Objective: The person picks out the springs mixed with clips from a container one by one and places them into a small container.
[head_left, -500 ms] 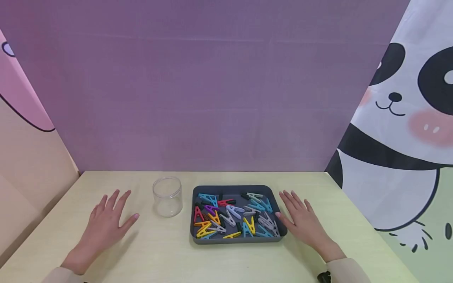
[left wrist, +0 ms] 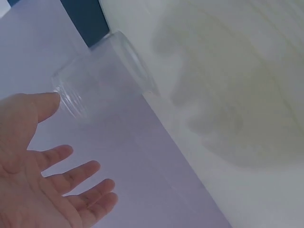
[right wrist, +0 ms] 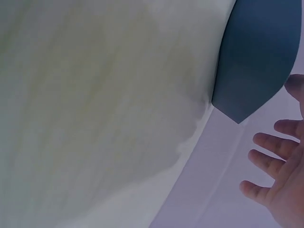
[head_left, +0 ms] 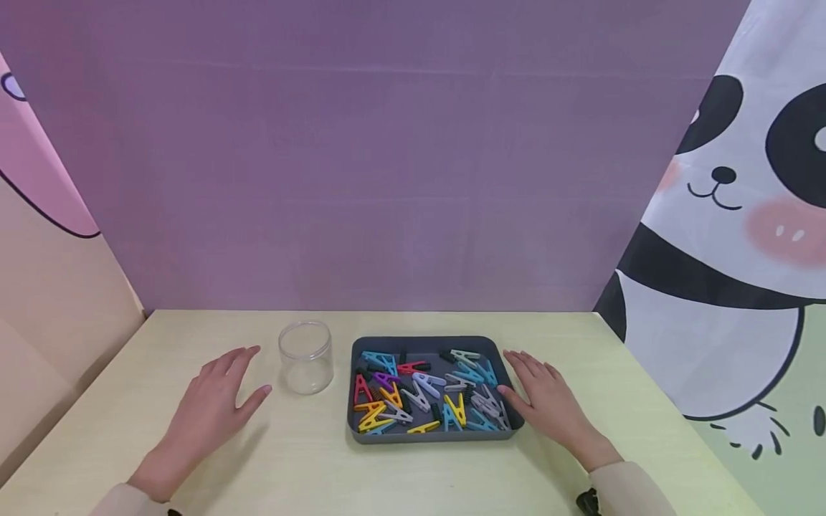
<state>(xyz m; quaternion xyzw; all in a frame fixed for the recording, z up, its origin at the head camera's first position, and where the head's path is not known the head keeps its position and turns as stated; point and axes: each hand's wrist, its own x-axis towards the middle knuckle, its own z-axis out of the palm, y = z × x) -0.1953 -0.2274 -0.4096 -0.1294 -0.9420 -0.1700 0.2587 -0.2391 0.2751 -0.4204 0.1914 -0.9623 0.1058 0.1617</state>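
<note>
A clear, round, open-topped container (head_left: 306, 365) stands upright on the table, left of a dark grey tray (head_left: 432, 438). Several clothespins lie jumbled in the tray, among them a purple clothespin (head_left: 385, 380), a light blue one and yellow ones. My left hand (head_left: 209, 408) hovers to the left of the container, fingers spread and holding nothing; the left wrist view shows its palm (left wrist: 28, 190) apart from the container. At the tray's right side is my right hand (head_left: 548, 405), also holding nothing, its thumb close to the rim. Whether that thumb touches the rim I cannot tell.
Both objects stand on a pale wooden table (head_left: 426, 480). A purple backdrop (head_left: 400, 158) rises behind its far edge. To the right hangs a cloth with a printed panda (head_left: 723, 287), and a pinkish printed panel (head_left: 51, 287) is at the left.
My left hand has shifted right, closer to the clear container. The right hand has moved slightly left toward the tray. The container, tray and clothespins keep their places.
</note>
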